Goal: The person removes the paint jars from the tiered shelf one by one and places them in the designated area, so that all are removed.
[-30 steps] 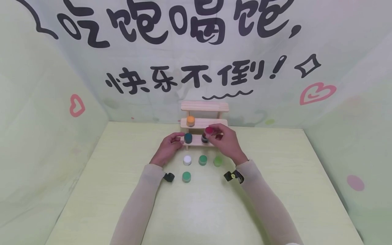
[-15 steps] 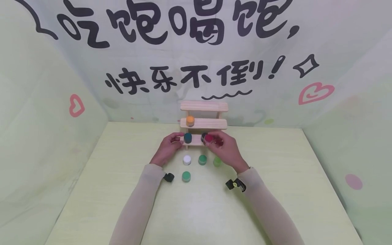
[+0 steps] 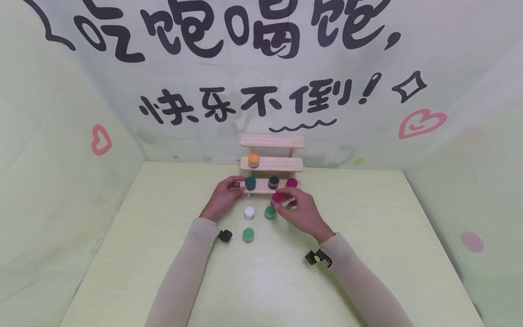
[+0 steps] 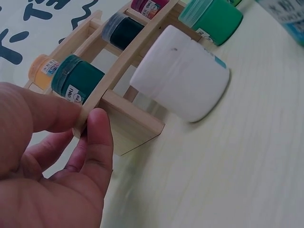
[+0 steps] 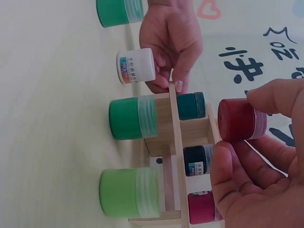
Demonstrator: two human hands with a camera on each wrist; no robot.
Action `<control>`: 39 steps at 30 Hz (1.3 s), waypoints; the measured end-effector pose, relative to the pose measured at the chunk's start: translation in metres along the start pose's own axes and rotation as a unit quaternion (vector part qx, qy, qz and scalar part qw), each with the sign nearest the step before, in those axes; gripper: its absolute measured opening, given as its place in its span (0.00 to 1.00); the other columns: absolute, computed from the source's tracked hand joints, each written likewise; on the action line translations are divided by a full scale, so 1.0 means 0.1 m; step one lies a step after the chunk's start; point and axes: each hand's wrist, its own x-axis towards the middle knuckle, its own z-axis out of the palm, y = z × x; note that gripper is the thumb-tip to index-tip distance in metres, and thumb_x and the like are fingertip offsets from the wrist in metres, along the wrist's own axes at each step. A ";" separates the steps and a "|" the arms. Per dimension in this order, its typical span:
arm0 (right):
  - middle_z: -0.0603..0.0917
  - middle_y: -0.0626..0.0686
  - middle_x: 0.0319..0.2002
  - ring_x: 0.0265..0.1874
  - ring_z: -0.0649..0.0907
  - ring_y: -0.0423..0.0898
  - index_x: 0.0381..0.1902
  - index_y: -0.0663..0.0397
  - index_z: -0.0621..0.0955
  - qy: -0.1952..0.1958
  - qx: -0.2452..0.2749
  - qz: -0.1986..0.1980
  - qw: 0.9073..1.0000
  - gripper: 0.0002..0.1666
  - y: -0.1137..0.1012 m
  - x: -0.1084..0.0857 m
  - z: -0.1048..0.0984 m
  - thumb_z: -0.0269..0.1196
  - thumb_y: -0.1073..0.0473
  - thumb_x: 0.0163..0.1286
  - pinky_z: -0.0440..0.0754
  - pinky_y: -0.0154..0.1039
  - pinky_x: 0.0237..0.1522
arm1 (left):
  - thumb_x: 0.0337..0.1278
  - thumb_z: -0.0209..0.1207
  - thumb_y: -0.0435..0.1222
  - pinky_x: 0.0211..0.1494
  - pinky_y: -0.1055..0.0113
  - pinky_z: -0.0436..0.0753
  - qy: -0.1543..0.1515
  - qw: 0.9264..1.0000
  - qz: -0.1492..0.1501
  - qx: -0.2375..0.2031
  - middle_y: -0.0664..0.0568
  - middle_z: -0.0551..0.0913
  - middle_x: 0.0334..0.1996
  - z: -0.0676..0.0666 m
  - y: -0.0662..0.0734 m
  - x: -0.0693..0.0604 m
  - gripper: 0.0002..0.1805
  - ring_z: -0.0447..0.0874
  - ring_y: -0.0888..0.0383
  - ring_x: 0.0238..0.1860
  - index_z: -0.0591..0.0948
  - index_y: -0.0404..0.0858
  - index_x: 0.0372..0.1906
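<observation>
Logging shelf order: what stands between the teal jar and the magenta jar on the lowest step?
A near-black jar, on that same step, seen in the head view.

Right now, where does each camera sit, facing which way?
Head: worn there, looking forward and down at the wooden rack; left hand, right hand and sleeves show.
Left wrist: worn there, looking at the left hand pinching the wooden rack; only that hand shows.
Right wrist: worn there, looking at the right hand holding a red jar; both hands show.
Wrist views share the white jar.
</observation>
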 end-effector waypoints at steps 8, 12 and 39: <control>0.88 0.47 0.49 0.47 0.85 0.45 0.58 0.48 0.84 -0.020 0.003 -0.005 1.000 0.20 0.01 -0.09 0.05 0.72 0.59 0.69 0.92 0.46 0.47 | 0.70 0.63 0.31 0.60 0.63 0.89 -0.005 1.000 0.002 -0.016 0.44 0.79 0.55 -0.01 0.00 0.00 0.22 0.83 0.53 0.54 0.82 0.46 0.65; 0.88 0.48 0.50 0.47 0.86 0.44 0.58 0.51 0.84 -0.029 -0.004 -0.021 0.999 0.21 0.04 -0.14 0.07 0.72 0.61 0.69 0.92 0.46 0.46 | 0.70 0.63 0.31 0.58 0.64 0.89 -0.002 1.000 0.000 -0.018 0.45 0.78 0.54 0.01 0.00 -0.01 0.21 0.83 0.53 0.53 0.82 0.46 0.64; 0.88 0.42 0.46 0.45 0.86 0.44 0.55 0.45 0.86 -0.138 -0.041 -0.003 0.990 0.21 0.16 -0.46 0.19 0.76 0.59 0.65 0.90 0.36 0.47 | 0.69 0.63 0.30 0.60 0.63 0.89 -0.001 1.000 0.000 -0.020 0.44 0.80 0.53 0.01 -0.02 0.00 0.21 0.84 0.54 0.52 0.82 0.45 0.64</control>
